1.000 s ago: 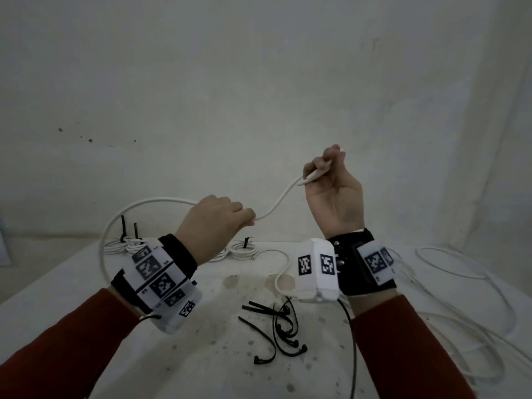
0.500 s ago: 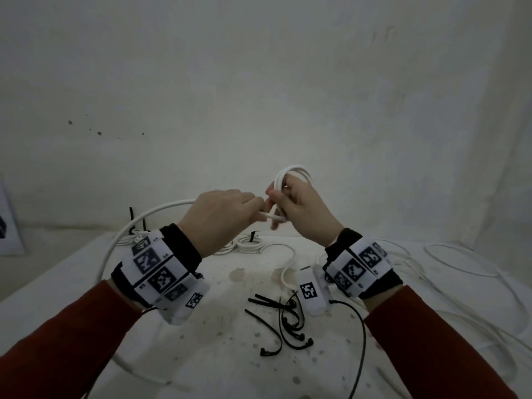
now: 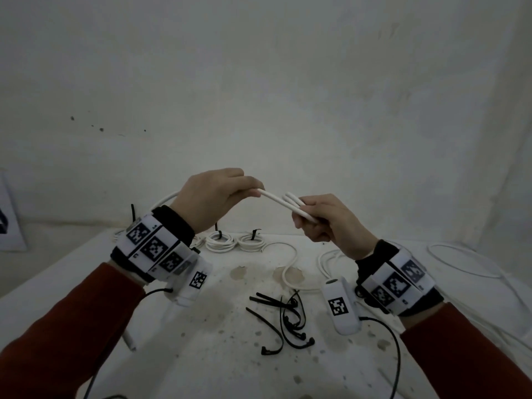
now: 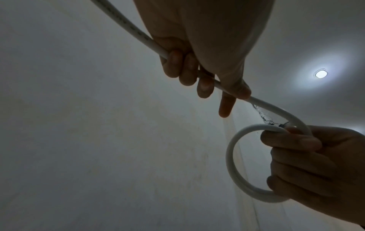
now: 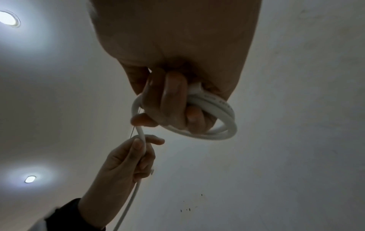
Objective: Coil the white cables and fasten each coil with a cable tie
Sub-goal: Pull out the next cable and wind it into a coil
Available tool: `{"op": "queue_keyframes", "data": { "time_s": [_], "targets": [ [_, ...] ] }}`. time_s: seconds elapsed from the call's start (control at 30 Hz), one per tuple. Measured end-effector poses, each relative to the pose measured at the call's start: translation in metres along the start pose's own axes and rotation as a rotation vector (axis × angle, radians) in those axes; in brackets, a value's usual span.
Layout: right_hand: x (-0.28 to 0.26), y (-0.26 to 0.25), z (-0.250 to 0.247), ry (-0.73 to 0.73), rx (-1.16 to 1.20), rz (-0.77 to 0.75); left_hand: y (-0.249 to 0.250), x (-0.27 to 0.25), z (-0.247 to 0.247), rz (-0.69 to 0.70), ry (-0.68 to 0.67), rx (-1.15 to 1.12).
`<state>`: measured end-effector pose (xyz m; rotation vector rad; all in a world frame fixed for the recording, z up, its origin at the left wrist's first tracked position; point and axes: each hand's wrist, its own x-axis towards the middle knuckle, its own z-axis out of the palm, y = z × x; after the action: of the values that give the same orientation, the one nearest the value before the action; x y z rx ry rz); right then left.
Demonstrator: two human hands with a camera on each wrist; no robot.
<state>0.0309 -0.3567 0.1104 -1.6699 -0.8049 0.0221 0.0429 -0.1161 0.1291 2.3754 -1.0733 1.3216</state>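
Both arms are reaching fwd at chest height w/ wrists close together, left hand (image 3: 213, 197) pinching the white cable (image 3: 273, 198) btwn thumb & fingers, right hand (image 3: 328, 223) curling its fingers (image 5: 173, 100) round the small coil of that cable.

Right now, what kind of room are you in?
Probably a plain workroom: a stained white table against a bare wall, tied cable coils, loose black ties, and round ceiling lights.
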Motion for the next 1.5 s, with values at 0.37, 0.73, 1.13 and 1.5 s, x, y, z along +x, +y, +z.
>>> {"op": "queue_keyframes", "data": {
  "time_s": [0.37,0.73,1.13,1.5],
  "targets": [
    [-0.011,0.006,-0.009,-0.081,0.31,0.016,-0.001,0.014,0.009,-0.016,0.008,-0.011],
    [-0.018,-0.014,-0.024,0.05,1.054,-0.364,-0.004,-0.023,0.046,-0.149,-0.285,0.043],
    [0.024,0.01,-0.031,0.592,0.698,-0.387,0.018,-0.039,0.031,0.304,-0.221,0.315],
    [0.01,0.036,0.001,0.103,-0.343,-0.06,0.012,-0.015,-0.007,0.222,-0.181,0.219]
  ]
}}
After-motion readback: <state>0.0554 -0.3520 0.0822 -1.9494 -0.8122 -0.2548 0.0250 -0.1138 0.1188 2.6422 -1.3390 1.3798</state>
